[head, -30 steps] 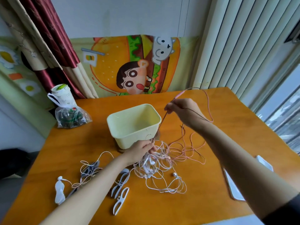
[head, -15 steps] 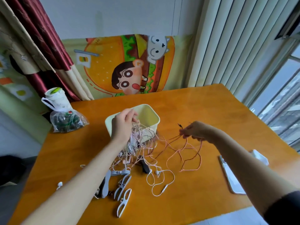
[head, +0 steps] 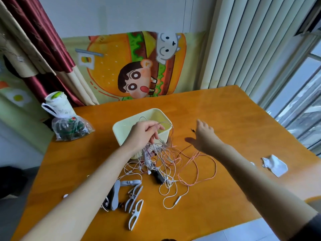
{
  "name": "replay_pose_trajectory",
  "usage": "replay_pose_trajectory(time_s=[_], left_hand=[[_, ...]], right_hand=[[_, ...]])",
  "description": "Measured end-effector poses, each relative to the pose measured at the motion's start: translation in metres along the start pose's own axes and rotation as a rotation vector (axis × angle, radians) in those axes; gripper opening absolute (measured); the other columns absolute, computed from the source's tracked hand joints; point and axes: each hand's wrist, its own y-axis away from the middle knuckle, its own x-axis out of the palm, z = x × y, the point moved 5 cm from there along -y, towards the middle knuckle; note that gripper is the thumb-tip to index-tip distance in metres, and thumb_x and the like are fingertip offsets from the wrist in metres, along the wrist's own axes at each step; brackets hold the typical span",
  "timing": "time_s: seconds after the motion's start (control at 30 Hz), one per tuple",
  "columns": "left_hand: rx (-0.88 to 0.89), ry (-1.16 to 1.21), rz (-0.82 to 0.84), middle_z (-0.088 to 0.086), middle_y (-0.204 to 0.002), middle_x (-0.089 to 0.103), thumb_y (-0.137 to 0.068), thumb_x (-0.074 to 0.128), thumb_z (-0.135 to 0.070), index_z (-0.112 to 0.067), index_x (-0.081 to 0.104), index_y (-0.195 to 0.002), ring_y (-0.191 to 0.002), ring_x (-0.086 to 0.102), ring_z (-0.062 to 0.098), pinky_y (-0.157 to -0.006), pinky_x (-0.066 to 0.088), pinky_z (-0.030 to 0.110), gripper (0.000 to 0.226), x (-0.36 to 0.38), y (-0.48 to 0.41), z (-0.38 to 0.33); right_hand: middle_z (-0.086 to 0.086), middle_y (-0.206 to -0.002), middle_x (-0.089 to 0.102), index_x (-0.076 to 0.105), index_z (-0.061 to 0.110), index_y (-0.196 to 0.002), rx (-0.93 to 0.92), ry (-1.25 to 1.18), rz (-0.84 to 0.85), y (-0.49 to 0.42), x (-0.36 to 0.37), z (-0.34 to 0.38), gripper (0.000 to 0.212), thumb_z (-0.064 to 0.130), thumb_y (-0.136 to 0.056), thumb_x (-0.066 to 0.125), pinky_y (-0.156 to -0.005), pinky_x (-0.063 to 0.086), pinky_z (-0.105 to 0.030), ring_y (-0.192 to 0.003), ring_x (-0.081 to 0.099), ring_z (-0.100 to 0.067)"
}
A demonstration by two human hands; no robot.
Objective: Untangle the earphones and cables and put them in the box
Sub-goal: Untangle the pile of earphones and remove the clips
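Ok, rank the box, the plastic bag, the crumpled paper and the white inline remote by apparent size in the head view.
Largest to smallest:
1. box
2. plastic bag
3. crumpled paper
4. inline remote
The gaps look clear, though the remote lies nearest the camera.

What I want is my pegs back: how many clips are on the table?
4 visible: a white clip nearest the front edge, a second clip just behind it, a grey clip crosswise by the cable tangle, a long grey clip left of those. Others may be hidden.
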Motion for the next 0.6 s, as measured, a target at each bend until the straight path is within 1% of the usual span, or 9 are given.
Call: replay_pose_trajectory(time_s=[0.03, 0.1, 0.13, 0.2, 0.27, 0.33, 0.4, 0.47, 0.6], left_hand=[[-0.003, -0.027, 0.062, 0.000, -0.066, 0.063, -0.098, 0.050, -0.013, -0.026, 0.067, -0.082, -0.055, 0.053, 0.014, -0.066, 0.049, 0.031, 0.027, 0.005, 0.001, 0.000], [-0.010, -0.036, 0.134, -0.005, -0.061, 0.063, -0.096, 0.053, -0.013, -0.021, 0.064, -0.089, -0.054, 0.052, 0.014, -0.060, 0.047, 0.030, 0.016, 0.013, 0.003, 0.003], [-0.017, -0.019, 0.144, -0.004, -0.062, 0.064, -0.096, 0.054, -0.013, -0.017, 0.060, -0.093, -0.054, 0.052, 0.015, -0.058, 0.045, 0.030, 0.008, 0.015, 0.004, 0.005], [-0.029, 0.016, 0.120, -0.001, -0.064, 0.065, -0.096, 0.054, -0.014, -0.013, 0.049, -0.095, -0.056, 0.053, 0.014, -0.058, 0.044, 0.029, 0.006, 0.015, 0.005, 0.010], [-0.069, 0.105, 0.082, 0.002, -0.070, 0.066, -0.098, 0.051, -0.016, -0.009, 0.044, -0.097, -0.060, 0.058, 0.012, -0.062, 0.048, 0.025, 0.010, 0.012, 0.008, 0.018], [-0.111, 0.173, 0.100, 0.006, -0.085, 0.066, -0.100, 0.045, -0.015, -0.006, 0.043, -0.104, -0.077, 0.063, 0.010, -0.075, 0.050, 0.021, 0.010, 0.012, 0.015, 0.031], [-0.141, 0.070, 0.162, 0.001, -0.103, 0.062, -0.099, 0.047, -0.018, -0.011, 0.046, -0.111, -0.099, 0.060, 0.010, -0.088, 0.045, 0.021, 0.014, 0.017, 0.024, 0.050], [-0.181, -0.075, 0.227, -0.008, -0.113, 0.055, -0.095, 0.056, -0.023, -0.018, 0.049, -0.115, -0.109, 0.053, 0.007, -0.091, 0.040, 0.020, 0.022, 0.024, 0.032, 0.068], [-0.216, -0.119, 0.157, -0.008, -0.097, 0.060, -0.086, 0.068, -0.032, -0.020, 0.053, -0.104, -0.091, 0.058, 0.012, -0.081, 0.048, 0.026, 0.026, 0.035, 0.038, 0.080]], right_hand=[[-0.015, -0.153, 0.023, 0.016, 0.004, -0.147, -0.138, -0.110, -0.047, 0.007, -0.006, 0.021, 0.080, 0.036, -0.089, 0.059, -0.114, 0.022, -0.038, -0.140, 0.023, -0.031], [-0.011, -0.142, 0.044, 0.028, 0.008, -0.144, -0.372, -0.231, -0.052, 0.017, -0.011, 0.058, 0.067, 0.034, -0.089, 0.057, -0.105, 0.036, -0.029, -0.128, 0.043, -0.023], [-0.011, -0.128, 0.057, 0.039, 0.008, -0.138, -0.421, -0.266, -0.019, 0.019, -0.010, 0.070, 0.056, 0.033, -0.091, 0.055, -0.090, 0.045, -0.022, -0.110, 0.056, -0.020], [-0.010, -0.100, 0.068, 0.058, 0.005, -0.118, -0.429, -0.288, 0.023, 0.019, -0.006, 0.080, 0.035, 0.030, -0.094, 0.052, -0.062, 0.041, -0.021, -0.080, 0.059, -0.021], [-0.011, -0.089, 0.067, 0.067, 0.002, -0.101, -0.419, -0.241, -0.009, 0.016, -0.005, 0.080, 0.029, 0.026, -0.095, 0.052, -0.063, 0.039, -0.026, -0.076, 0.059, -0.026], [-0.006, -0.082, 0.065, 0.070, 0.004, -0.095, -0.410, -0.246, -0.042, 0.013, -0.005, 0.076, 0.025, 0.019, -0.096, 0.051, -0.060, 0.041, -0.018, -0.074, 0.058, -0.022], [0.000, -0.076, 0.060, 0.071, 0.006, -0.091, -0.409, -0.272, -0.074, 0.011, -0.008, 0.074, 0.025, 0.015, -0.097, 0.048, -0.056, 0.038, -0.010, -0.069, 0.055, -0.016], [0.000, -0.075, 0.060, 0.070, 0.006, -0.090, -0.415, -0.284, -0.094, 0.009, -0.010, 0.074, 0.026, 0.013, -0.098, 0.046, -0.056, 0.039, -0.008, -0.067, 0.055, -0.013], [0.004, -0.071, 0.059, 0.068, 0.007, -0.086, -0.455, -0.330, -0.123, 0.011, -0.011, 0.080, 0.025, 0.011, -0.097, 0.046, -0.059, 0.039, -0.005, -0.060, 0.051, 0.000]])
